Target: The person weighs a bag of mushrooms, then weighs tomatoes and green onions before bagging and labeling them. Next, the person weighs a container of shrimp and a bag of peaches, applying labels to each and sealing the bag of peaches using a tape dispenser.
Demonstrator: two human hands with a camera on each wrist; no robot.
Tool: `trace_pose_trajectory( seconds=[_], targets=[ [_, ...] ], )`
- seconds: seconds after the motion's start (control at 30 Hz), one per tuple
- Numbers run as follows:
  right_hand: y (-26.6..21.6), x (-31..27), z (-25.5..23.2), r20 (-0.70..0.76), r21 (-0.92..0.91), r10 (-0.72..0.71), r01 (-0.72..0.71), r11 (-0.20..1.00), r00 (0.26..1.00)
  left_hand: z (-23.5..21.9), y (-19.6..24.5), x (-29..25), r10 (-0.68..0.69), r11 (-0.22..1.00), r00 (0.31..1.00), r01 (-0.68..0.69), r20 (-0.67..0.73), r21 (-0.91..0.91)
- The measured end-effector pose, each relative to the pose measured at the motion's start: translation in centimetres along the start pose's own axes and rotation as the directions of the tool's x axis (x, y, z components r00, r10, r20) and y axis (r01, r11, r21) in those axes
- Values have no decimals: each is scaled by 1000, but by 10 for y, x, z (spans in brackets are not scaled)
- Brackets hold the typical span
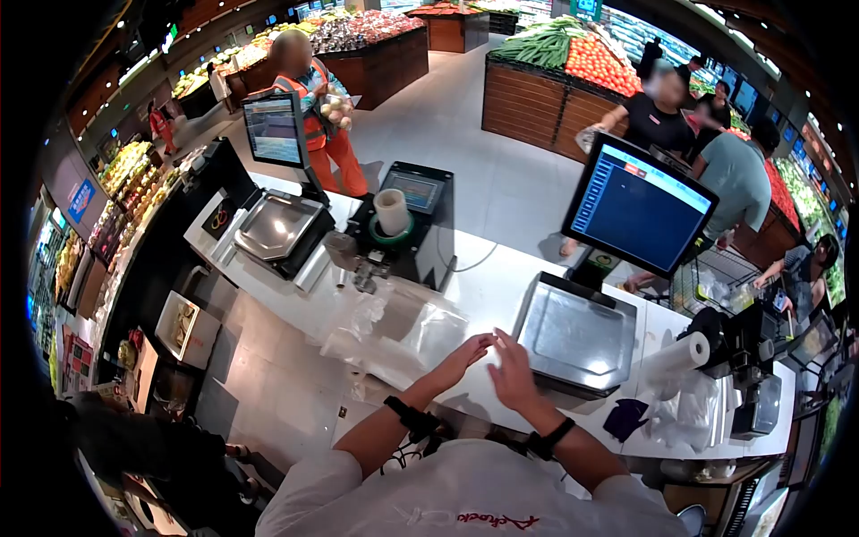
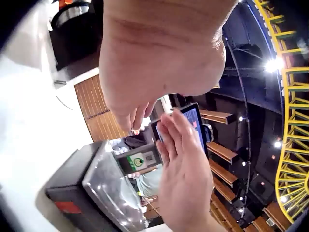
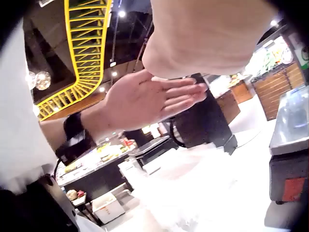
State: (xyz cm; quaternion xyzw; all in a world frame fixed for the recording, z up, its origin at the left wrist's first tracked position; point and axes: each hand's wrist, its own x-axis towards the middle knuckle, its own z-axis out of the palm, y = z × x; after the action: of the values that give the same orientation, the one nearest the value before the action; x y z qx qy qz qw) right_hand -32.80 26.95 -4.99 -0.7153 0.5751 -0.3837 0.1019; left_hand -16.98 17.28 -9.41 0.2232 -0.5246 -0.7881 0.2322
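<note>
Both hands are held up over the near edge of the white counter (image 1: 483,300), palms facing each other. My left hand (image 1: 463,360) has its fingers stretched out and holds nothing. Its fingertips are close to those of my right hand (image 1: 514,371), whose fingers are also extended with nothing in them. In the left wrist view the right hand (image 2: 186,181) shows its flat palm; the right wrist view shows the left hand (image 3: 145,99) likewise flat. Just right of the hands stands a weighing scale (image 1: 577,333) with a bare metal pan. Clear plastic bags (image 1: 394,327) lie to their left.
A touch screen (image 1: 640,204) rises behind the scale. To the right are a roll of bags (image 1: 676,355), loose clear bags (image 1: 684,412) and a dark purple cloth-like item (image 1: 625,417). A second scale (image 1: 280,225) and a black machine (image 1: 407,219) stand left. Shoppers (image 1: 658,116) are beyond.
</note>
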Motion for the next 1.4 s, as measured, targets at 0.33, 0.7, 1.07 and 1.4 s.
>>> trace_pose_trajectory(
  seconds=[0.33, 0.7, 1.07, 1.4],
  targets=[
    [43, -21, -72, -41, -21, -121, 121, 992, 992, 150, 24, 44, -76, 845, 996, 89, 45, -527],
    [137, -45, -95, -54, -38, -19, 17, 999, 998, 135, -9, 57, -138, 966, 990, 141, 30, -219],
    [162, -93, -121, -83, -7, 333, -334, 942, 939, -66, -80, 150, -235, 921, 761, 374, -604, 113],
    [142, -102, -129, -170, -142, 582, -605, 784, 795, -146, -132, 260, -309, 653, 456, 740, -835, 163]
  ],
)
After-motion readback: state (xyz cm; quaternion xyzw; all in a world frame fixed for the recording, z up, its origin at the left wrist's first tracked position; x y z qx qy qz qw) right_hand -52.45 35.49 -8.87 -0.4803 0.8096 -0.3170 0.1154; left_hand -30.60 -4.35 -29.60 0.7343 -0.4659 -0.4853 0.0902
